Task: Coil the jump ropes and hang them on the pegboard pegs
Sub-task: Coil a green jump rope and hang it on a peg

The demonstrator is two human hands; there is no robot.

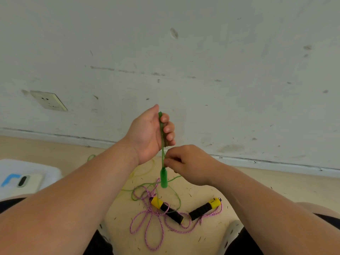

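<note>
My left hand (150,133) is raised in front of the wall, and its curled fingers grip folded loops of a green jump rope (161,137). One green handle (163,177) dangles just below it. My right hand (185,163) pinches the green cord right above that handle. The remaining green cord trails in loose loops on the floor (173,194). A second jump rope with a pink cord (147,223) and two black-and-yellow handles (204,208) lies uncoiled on the floor between my knees. No pegboard is in view.
A scuffed white wall (202,61) with a socket plate (48,100) stands close ahead. At the left sits a white box (49,172) with a phone (27,181) on top. My knees frame the beige floor (276,181), which is littered with small debris.
</note>
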